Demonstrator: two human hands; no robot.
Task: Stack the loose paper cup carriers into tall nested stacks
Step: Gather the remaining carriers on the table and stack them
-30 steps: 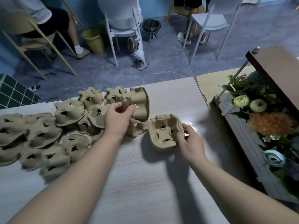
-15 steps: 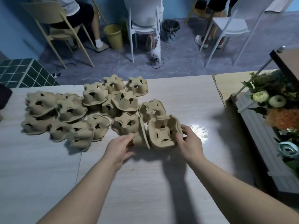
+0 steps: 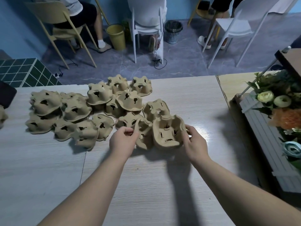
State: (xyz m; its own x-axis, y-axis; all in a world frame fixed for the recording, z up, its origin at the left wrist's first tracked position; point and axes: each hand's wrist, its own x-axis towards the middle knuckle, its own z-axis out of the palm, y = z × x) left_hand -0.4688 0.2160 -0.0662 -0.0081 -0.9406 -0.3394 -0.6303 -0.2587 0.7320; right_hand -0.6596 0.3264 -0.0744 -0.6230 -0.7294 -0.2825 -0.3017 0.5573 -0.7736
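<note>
Several loose brown pulp cup carriers (image 3: 73, 110) lie scattered and overlapping across the light wooden table (image 3: 146, 185). My right hand (image 3: 194, 143) grips the right rim of an upturned carrier (image 3: 168, 132), tilted toward me with its cup wells showing. My left hand (image 3: 124, 141) pinches the edge of a second carrier (image 3: 144, 136), held on its side right against the left of the first one.
A planter box of artificial flowers (image 3: 280, 115) stands along the table's right edge under a dark shelf (image 3: 291, 61). Beyond the far edge are chairs (image 3: 146, 22), seated people's legs, a yellow bucket (image 3: 116, 36) and a mesh bin (image 3: 173, 31). A dark object (image 3: 6, 95) sits at the far left.
My left hand has brought a carrier from the pile toward me and to the right, up against the carrier in my right hand. My view has shifted, showing more of the pile.
</note>
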